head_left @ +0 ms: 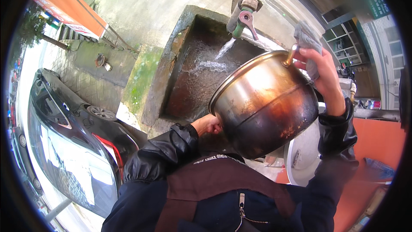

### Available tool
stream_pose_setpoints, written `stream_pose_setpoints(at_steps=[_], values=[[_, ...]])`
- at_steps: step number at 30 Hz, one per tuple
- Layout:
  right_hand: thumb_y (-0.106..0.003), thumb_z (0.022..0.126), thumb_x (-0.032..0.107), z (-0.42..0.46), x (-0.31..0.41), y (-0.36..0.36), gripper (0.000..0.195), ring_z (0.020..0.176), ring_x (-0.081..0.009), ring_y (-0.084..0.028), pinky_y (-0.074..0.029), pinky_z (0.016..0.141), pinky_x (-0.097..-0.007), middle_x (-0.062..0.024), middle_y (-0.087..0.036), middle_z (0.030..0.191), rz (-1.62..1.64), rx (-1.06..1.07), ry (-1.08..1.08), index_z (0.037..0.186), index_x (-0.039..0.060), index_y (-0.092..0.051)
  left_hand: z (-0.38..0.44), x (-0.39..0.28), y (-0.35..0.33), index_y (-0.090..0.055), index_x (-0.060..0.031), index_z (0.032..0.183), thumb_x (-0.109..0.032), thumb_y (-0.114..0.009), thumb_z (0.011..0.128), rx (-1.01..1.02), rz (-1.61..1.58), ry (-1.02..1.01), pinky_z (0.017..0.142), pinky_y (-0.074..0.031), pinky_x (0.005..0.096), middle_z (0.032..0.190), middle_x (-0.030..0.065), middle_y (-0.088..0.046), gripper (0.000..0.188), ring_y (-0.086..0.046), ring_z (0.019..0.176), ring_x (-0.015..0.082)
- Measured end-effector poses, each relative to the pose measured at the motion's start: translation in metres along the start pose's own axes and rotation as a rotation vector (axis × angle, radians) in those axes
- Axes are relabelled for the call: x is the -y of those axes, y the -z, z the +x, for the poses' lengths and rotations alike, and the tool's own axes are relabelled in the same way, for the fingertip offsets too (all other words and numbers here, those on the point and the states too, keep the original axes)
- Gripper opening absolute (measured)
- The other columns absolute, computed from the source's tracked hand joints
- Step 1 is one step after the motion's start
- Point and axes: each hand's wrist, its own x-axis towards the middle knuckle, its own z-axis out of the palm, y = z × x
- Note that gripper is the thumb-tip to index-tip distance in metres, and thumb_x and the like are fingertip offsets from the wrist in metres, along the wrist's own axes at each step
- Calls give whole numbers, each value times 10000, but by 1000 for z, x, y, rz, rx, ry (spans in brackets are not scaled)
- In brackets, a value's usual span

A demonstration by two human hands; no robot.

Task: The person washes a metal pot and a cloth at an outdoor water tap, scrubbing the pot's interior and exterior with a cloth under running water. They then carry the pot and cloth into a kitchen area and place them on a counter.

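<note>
A large metal cooking pot (267, 100), scorched black and brown on its outer wall, is tilted in front of my chest with its mouth turned toward the basin. My right hand (322, 67) grips its brass-coloured side handle (292, 54) and also holds a grey cloth (307, 38). At the lower left of the rim, my left hand (210, 125) is curled against the pot, its fingers partly hidden behind it. Water (226, 48) streams from a green-bodied tap (244, 19) with a lever into a concrete basin (151, 100). The pot's inside is out of sight.
A dark parked car (74, 129) stands at the left, beyond the mossy ledge (138, 80). An orange awning (70, 9) hangs at upper left. A pale round basin (304, 164) sits under my right forearm, beside an orange surface (376, 141).
</note>
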Motion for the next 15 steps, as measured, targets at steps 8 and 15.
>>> stream_pose_setpoints(at_steps=[8,15], values=[[-654,904,74,-121,-17,45,402,930,-206,-689,-549,856,-339,-124,-702,1109,297,-295,214,1276,-66,-595,-52,-51,-83,-730,-24,843,-258,-601,990,-338,429,-561,422,-368,296,621,3,-601,305,-505,498,105],[-648,884,86,-231,-37,85,412,784,-155,-560,-493,781,-332,-74,-580,925,442,-481,458,1264,-53,-569,-162,-147,-143,-688,-7,822,-403,-590,997,-738,954,-1278,560,-535,365,677,112,-704,443,-681,554,219]])
